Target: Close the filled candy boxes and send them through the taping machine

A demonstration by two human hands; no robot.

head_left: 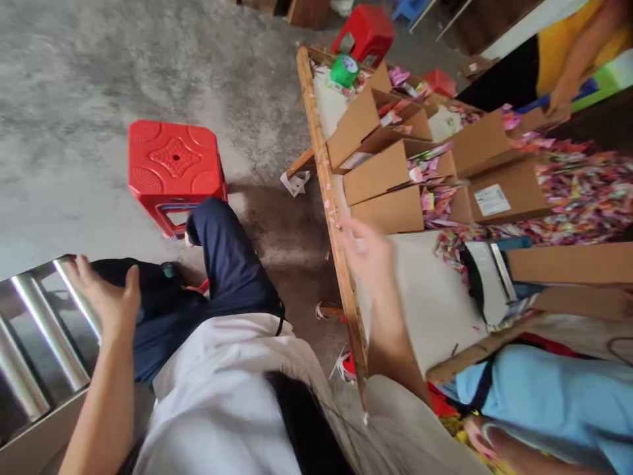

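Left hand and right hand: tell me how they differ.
The left hand is by the rollers; the right hand is by the edge of the table. The left hand's fingers are spread; the right hand's, blurred, look loosely bent. Both are bare, and neither visibly holds anything.

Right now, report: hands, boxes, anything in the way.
Left hand open, empty, by metal rollers. Right hand blurred at table edge, grip unclear. Cardboard boxes open, packets inside. Red stool near the knee.
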